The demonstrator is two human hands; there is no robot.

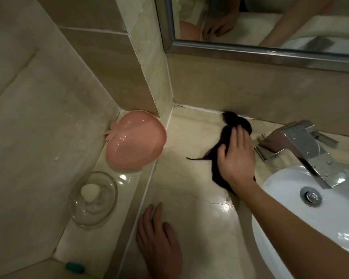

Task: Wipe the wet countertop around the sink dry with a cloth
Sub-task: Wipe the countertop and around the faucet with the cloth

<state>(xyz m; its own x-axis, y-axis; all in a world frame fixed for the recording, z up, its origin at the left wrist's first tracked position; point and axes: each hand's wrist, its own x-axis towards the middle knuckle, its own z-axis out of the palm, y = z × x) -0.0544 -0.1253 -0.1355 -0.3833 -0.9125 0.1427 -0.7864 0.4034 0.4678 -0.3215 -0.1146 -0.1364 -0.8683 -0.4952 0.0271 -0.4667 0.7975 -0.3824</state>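
Right hand (235, 156) presses a black cloth (228, 129) flat on the worktop (189, 198), left of the sink (320, 214); left hand (159, 240) rests nearer.

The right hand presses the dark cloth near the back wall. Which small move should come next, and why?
Probably draw the cloth toward the front, along the sink rim: the right hand presses it by the wall, while a wet glint shows on the countertop nearer the front.
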